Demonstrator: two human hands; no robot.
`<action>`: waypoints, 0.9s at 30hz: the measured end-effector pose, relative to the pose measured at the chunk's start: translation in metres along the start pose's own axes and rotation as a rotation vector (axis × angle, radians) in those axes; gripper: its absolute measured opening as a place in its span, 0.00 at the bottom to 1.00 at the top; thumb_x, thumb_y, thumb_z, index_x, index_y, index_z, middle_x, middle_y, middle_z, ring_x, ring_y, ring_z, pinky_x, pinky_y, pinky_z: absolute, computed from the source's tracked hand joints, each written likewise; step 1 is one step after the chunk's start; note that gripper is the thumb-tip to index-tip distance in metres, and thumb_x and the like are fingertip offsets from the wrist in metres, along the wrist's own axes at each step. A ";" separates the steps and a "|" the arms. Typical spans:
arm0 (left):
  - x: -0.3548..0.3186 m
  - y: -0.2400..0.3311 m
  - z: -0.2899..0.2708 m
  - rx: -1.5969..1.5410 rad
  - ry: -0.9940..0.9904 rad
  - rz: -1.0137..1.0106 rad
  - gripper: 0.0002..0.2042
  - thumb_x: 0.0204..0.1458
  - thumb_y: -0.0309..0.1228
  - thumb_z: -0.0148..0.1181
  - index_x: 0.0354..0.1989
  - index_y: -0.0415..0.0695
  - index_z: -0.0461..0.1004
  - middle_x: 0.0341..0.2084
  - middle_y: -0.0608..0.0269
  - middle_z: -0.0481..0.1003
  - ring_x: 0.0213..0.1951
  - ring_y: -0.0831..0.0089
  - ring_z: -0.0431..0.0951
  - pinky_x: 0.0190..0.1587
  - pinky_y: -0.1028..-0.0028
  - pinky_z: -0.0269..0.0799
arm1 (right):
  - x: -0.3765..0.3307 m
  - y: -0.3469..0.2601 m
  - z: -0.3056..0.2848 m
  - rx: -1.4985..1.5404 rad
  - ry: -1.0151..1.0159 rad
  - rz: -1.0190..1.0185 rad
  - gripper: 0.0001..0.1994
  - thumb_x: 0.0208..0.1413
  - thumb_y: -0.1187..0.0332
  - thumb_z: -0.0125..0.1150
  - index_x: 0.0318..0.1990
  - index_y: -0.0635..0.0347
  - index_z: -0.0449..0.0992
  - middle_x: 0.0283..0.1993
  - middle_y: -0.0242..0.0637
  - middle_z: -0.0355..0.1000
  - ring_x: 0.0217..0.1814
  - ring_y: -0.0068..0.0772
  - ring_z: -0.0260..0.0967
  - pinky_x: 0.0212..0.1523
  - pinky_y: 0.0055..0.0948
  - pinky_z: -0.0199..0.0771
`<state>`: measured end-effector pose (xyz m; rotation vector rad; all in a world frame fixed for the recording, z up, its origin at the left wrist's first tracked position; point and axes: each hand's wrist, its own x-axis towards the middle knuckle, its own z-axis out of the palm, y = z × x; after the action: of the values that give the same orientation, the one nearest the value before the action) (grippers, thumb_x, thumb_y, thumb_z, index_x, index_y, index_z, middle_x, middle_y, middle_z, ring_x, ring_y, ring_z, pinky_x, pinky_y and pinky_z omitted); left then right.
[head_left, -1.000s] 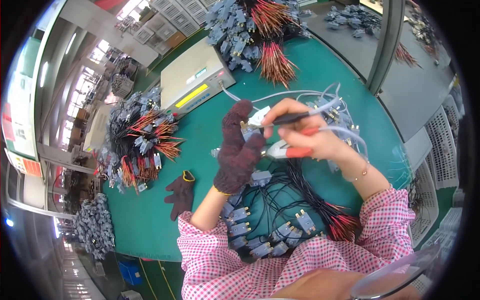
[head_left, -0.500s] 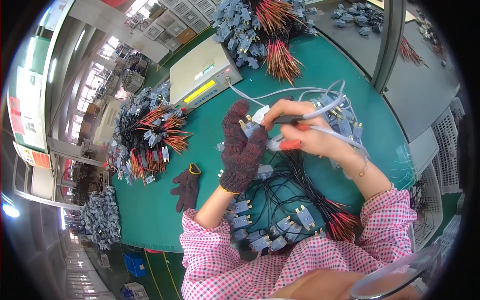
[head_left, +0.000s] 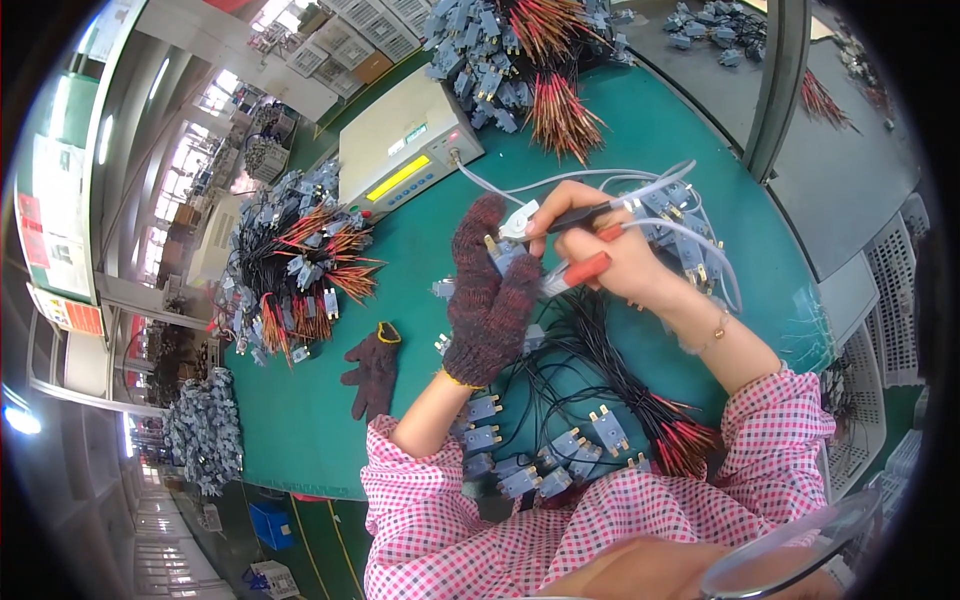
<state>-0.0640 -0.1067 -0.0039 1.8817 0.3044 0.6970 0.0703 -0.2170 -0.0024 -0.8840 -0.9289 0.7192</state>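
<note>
My left hand (head_left: 488,305), in a dark knitted glove, is closed round a small grey-blue plug block (head_left: 509,255) with brass prongs. My bare right hand (head_left: 625,262) grips two test clips on pale cables. One is a black-handled test clip (head_left: 575,218) with a white head, close to the block's brass prongs; contact cannot be made out. The other, a red-handled test clip (head_left: 588,269), points toward the block's lower side, where my glove partly hides its tip. The cables (head_left: 520,190) run to a beige test meter (head_left: 405,145) with a yellow display.
Wired plug blocks (head_left: 570,455) lie near me, their black leads (head_left: 620,350) ending in red tips. Further bundles (head_left: 290,265) sit left, and a large pile (head_left: 490,60) lies behind. A spare dark glove (head_left: 373,372) rests on the green table (head_left: 300,430). A metal post (head_left: 783,90) stands at right.
My right hand has shifted slightly, and the black clip's handle now tilts up to the right. The red clip's handle has moved up a little. My left hand keeps hold of the block.
</note>
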 end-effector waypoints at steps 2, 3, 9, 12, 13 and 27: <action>0.000 0.006 0.002 -0.052 0.005 -0.017 0.27 0.54 0.27 0.54 0.62 0.38 0.53 0.54 0.55 0.60 0.54 0.69 0.62 0.56 0.72 0.59 | 0.001 0.005 -0.001 0.067 -0.009 -0.003 0.12 0.44 0.82 0.42 0.35 0.64 0.70 0.33 0.36 0.68 0.37 0.23 0.68 0.39 0.24 0.67; 0.001 0.006 0.002 -0.053 0.003 -0.014 0.27 0.54 0.27 0.54 0.62 0.38 0.53 0.54 0.55 0.60 0.54 0.69 0.62 0.56 0.72 0.59 | 0.001 0.008 -0.001 0.066 -0.008 -0.006 0.12 0.44 0.82 0.42 0.35 0.64 0.70 0.33 0.36 0.68 0.37 0.23 0.68 0.39 0.24 0.67; 0.006 -0.006 0.000 0.006 -0.008 -0.005 0.30 0.53 0.38 0.56 0.64 0.48 0.53 0.51 0.63 0.63 0.38 0.79 0.68 0.30 0.81 0.68 | 0.003 0.019 -0.003 0.004 0.004 -0.157 0.08 0.53 0.80 0.42 0.35 0.60 0.69 0.30 0.36 0.70 0.15 0.12 0.54 0.13 0.13 0.52; 0.003 0.001 0.002 -0.092 -0.043 -0.080 0.28 0.55 0.29 0.53 0.63 0.39 0.51 0.54 0.57 0.59 0.52 0.70 0.62 0.55 0.71 0.60 | 0.000 0.015 -0.003 0.076 0.007 -0.095 0.08 0.53 0.80 0.42 0.35 0.60 0.68 0.30 0.35 0.70 0.14 0.12 0.53 0.12 0.14 0.52; 0.002 0.000 0.001 -0.102 -0.047 -0.076 0.27 0.55 0.29 0.53 0.63 0.39 0.51 0.54 0.57 0.59 0.51 0.71 0.63 0.54 0.72 0.61 | -0.001 0.016 -0.003 0.083 0.006 -0.079 0.08 0.52 0.80 0.43 0.35 0.60 0.69 0.30 0.35 0.70 0.14 0.12 0.54 0.12 0.15 0.52; 0.012 0.096 -0.090 0.532 -0.844 -0.855 0.18 0.60 0.38 0.46 0.49 0.36 0.69 0.31 0.57 0.77 0.37 0.68 0.78 0.35 0.68 0.74 | -0.009 -0.077 -0.099 0.250 0.298 -0.493 0.10 0.51 0.77 0.45 0.41 0.62 0.70 0.30 0.41 0.71 0.13 0.20 0.59 0.12 0.15 0.59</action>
<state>-0.1184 -0.0718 0.1113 2.0791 0.7091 -0.8120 0.1659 -0.2913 0.0306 -0.4922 -0.7286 0.2592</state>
